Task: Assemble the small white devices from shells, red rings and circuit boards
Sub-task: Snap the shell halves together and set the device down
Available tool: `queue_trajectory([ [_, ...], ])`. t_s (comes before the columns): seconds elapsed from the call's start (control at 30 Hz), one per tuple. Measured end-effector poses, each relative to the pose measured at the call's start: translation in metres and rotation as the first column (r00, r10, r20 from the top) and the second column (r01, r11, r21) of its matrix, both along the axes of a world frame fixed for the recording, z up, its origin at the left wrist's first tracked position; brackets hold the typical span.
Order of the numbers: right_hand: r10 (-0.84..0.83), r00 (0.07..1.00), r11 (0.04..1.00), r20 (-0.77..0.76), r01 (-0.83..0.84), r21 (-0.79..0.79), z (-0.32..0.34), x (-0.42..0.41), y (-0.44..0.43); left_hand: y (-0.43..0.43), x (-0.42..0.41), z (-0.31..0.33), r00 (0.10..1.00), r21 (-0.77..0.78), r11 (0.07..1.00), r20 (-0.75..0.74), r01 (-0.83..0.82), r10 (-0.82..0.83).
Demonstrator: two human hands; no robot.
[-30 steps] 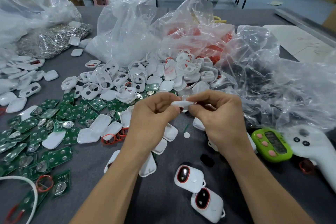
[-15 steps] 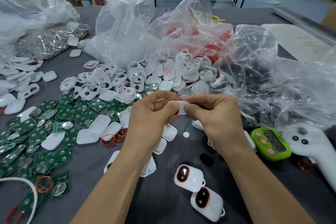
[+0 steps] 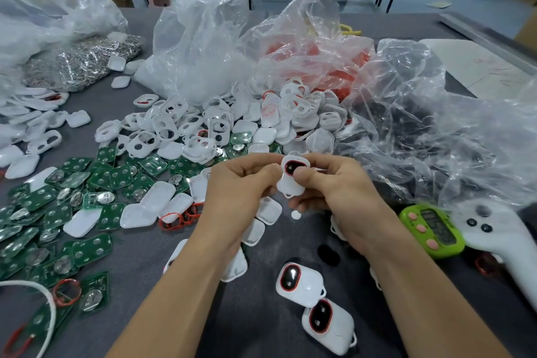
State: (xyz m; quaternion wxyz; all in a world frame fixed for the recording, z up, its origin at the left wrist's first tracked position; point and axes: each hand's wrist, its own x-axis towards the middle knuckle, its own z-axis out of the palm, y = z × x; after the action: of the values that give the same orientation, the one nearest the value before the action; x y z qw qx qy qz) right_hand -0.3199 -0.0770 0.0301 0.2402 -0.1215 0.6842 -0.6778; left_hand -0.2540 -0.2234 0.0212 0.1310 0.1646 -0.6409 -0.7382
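Note:
Both hands hold one small white device above the grey table; its red-ringed dark window faces me. My left hand grips its left side. My right hand pinches it, thumb pressing on the front just below the window. Two assembled devices lie near the front edge. Green circuit boards spread over the left. White shells are heaped behind the hands. Red rings lie beside loose shell backs.
Crumpled clear plastic bags rise behind and to the right, one holding red parts. A green timer and a white controller lie at right. A small white button sits under the hands. A white cable curves at bottom left.
The device, held edge-on a second ago, has been turned so its red-ringed window faces me. Both hands stayed in about the same place.

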Motion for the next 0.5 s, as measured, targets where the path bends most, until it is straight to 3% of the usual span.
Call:
queue_trajectory([
  [0.23,-0.048,0.999,0.999,0.008,0.048,-0.010,0.0004,-0.0004,0.0005,0.0043,0.0020,0.0020,0.998,-0.082,0.995,0.003,0.063,-0.063],
  [0.5,0.122,0.988,0.987,0.097,-0.111,-0.113,-0.0013,-0.0041,0.0055,0.0002,0.0011,0.0018,1.000,-0.006,1.000,0.000,0.013,-0.013],
])
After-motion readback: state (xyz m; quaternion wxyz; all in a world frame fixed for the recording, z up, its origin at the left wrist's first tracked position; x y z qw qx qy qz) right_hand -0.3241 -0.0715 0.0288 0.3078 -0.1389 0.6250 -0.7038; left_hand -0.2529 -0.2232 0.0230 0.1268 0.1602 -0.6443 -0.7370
